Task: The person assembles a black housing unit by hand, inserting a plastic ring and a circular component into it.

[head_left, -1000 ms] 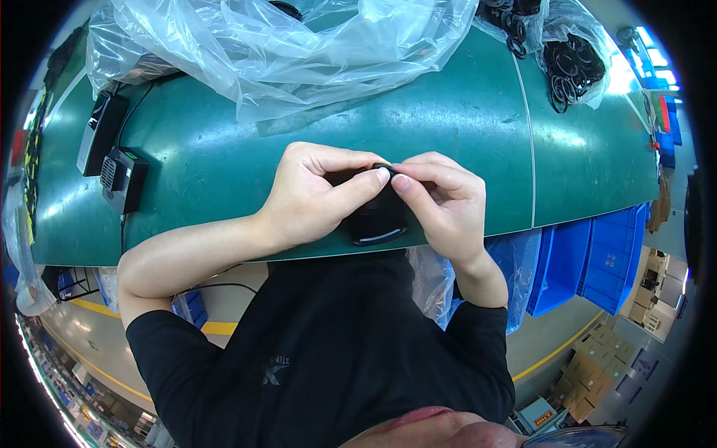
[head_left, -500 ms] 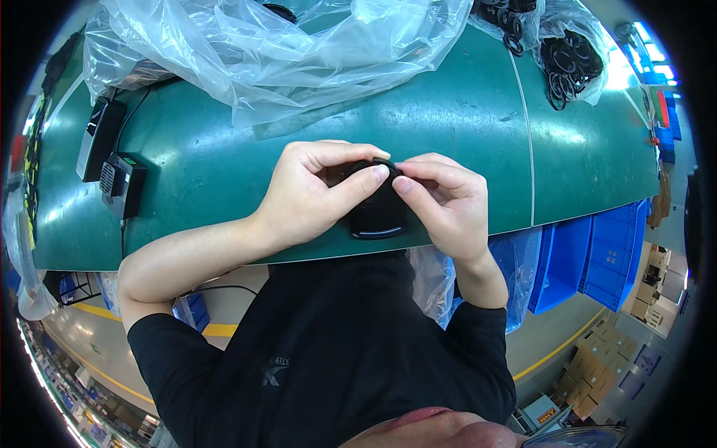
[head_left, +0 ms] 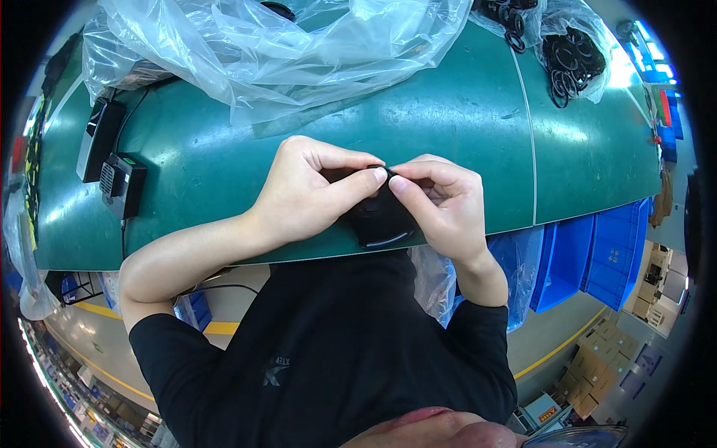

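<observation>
1. The left hand [head_left: 302,190] and the right hand [head_left: 448,205] meet at the near edge of the green desk [head_left: 448,112], directly in front of the person.
2. Between them is a black rounded object [head_left: 382,222] — it rests at the desk edge and both hands are closed around it.
3. The left thumb and the right thumb touch tip to tip above the object, pinching something small and dark on its top; what exactly it is I cannot tell.
4. The fingers of the left hand are curled over the far side of the object, and the fingers of the right hand are bent over its right side.
5. A large clear plastic bag [head_left: 284,45] lies crumpled on the far part of the desk, well apart from the hands.
6. At the far right corner there is a smaller bag with black rings [head_left: 571,56] inside.
7. On the left side of the desk lie two black boxes with cables [head_left: 112,160], one just beside the other.
8. Blue bins [head_left: 597,254] stand below the desk on the right — near the right elbow.
</observation>
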Demonstrator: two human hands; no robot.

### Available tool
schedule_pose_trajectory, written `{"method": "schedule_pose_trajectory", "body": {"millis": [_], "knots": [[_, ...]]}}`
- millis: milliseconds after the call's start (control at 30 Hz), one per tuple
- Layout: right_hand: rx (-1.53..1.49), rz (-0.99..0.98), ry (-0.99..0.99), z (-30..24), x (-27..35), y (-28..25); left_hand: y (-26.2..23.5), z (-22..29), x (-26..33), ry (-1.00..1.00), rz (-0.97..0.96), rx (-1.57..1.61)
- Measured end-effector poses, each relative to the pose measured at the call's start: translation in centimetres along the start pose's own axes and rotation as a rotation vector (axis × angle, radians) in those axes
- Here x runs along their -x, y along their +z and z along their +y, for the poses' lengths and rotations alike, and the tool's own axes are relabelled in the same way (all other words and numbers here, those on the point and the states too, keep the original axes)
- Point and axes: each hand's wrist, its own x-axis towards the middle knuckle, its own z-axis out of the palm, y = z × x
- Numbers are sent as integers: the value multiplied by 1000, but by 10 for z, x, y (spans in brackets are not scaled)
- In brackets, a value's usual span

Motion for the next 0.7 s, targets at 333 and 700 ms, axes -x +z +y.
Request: {"method": "schedule_pose_trajectory", "body": {"millis": [333,700], "knots": [[-115,42,60,-2,-1,1,5,-2,4,48,19,63],[-65,36,106,-3,-1,5,0,-3,1,37,-24,95]]}}
